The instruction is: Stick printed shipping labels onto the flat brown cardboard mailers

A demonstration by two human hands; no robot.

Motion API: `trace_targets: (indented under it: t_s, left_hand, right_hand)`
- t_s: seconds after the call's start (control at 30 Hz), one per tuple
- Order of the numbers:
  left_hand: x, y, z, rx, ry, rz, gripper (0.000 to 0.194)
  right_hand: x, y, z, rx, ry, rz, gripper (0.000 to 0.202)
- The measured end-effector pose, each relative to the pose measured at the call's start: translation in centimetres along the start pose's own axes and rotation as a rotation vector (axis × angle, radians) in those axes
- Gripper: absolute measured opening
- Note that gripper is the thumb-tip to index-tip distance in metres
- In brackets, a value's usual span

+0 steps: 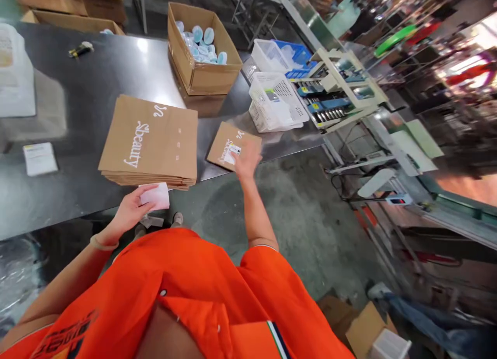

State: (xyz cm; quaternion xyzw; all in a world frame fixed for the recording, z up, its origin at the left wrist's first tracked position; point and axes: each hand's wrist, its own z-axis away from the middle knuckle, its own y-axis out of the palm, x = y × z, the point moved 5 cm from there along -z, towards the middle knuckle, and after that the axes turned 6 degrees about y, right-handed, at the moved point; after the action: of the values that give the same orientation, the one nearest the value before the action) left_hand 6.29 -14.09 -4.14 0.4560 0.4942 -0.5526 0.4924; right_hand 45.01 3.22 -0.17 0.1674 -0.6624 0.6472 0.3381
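In my left hand (134, 207) is a small stack of white paper labels (156, 196), pinched between thumb and fingers just below the table edge. Beside it lies a tall stack of flat brown cardboard pieces (155, 141) with white "beauty" lettering. My right hand (247, 159), blurred by motion, is over a smaller brown cardboard piece (219, 144) at the table's front edge. A white label (232, 152) with dark print lies on that piece, by my right fingertips. Whether my right fingers grip anything is too smeared to tell.
On the metal table (89, 79) stand an open carton (213, 79) of round blue-white items, white baskets (272, 118), a white container (15, 74) and a white card stack (40, 159). A conveyor machine (334, 105) is at right.
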Motion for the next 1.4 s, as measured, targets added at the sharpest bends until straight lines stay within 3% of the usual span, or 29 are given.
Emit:
trace_targets:
  t_s: [0.07, 0.13, 0.2, 0.23, 0.33, 0.4, 0.5, 0.57, 0.6, 0.77, 0.87, 0.97, 1.07, 1.17, 1.3, 1.4]
  left_hand:
    - [-0.8, -0.1, 0.8, -0.114, -0.025, 0.15, 0.082]
    - [-1.2, -1.1, 1.3, -0.275, -0.022, 0.315, 0.082]
    - [-0.6, -3.0, 1.7, -0.476, -0.035, 0.456, 0.075]
    - [0.2, -4.0, 2.0, -0.576, -0.079, 0.516, 0.069]
    - [3.3, -5.2, 3.6, -0.764, -0.34, 0.649, 0.056]
    - [4.6, -4.3, 4.6, -0.718, -0.447, 0.707, 0.056]
    - [4.2, -2.2, 5.7, -0.494, -0.323, 0.671, 0.087]
    - [3.3, -1.4, 6.0, -0.391, -0.19, 0.528, 0.112]
    - [2.9, -1.4, 6.0, -0.364, -0.145, 0.439, 0.115]
    - [1.7, -2.0, 4.3, -0.31, -0.125, 0.149, 0.072]
    - [1.1, -2.2, 2.8, -0.323, -0.131, 0.07, 0.067]
    - [0.9, -2.0, 1.6, -0.307, -0.147, 0.082, 0.064]
    - [1.7, -0.9, 0.9, -0.18, -0.238, 0.232, 0.063]
    - [2.9, 0.5, 0.5, -0.086, -0.368, 0.36, 0.065]
    - [4.1, 1.3, -0.9, -0.101, -0.393, 0.459, 0.07]
    - [5.5, 1.0, -1.0, -0.092, -0.377, 0.428, 0.075]
  right_hand:
    - [4.2, 7.5, 5.8, 0.441, -0.325, -0.219, 0.051]
    - [7.0, 13.9, 12.5, 0.884, -0.477, -0.326, 0.053]
    - [8.3, 17.8, 17.1, 1.088, -0.443, -0.4, 0.051]
    - [8.6, 18.9, 18.3, 1.102, -0.383, -0.435, 0.05]
    - [9.2, 20.0, 19.3, 1.011, -0.194, -0.522, 0.045]
    - [9.8, 20.0, 19.2, 0.944, -0.111, -0.551, 0.043]
    - [10.8, 20.0, 18.9, 0.878, -0.056, -0.535, 0.033]
    - [11.3, 20.1, 18.6, 0.855, -0.037, -0.512, 0.031]
    - [11.5, 20.1, 18.5, 0.853, -0.034, -0.504, 0.031]
    - [11.8, 19.2, 17.5, 0.794, -0.136, -0.479, 0.022]
    - [11.8, 17.4, 17.6, 0.622, -0.269, -0.437, 0.008]
    - [12.3, 15.3, 17.3, 0.454, -0.409, -0.345, 0.011]
    - [14.0, 13.6, 13.8, 0.28, -0.487, -0.293, 0.014]
    - [16.6, 13.5, 6.3, 0.15, -0.452, -0.255, 0.012]
    - [19.4, 16.1, -3.0, 0.197, -0.32, -0.09, 0.006]
    - [19.9, 17.6, -4.9, 0.24, -0.234, 0.071, 0.019]
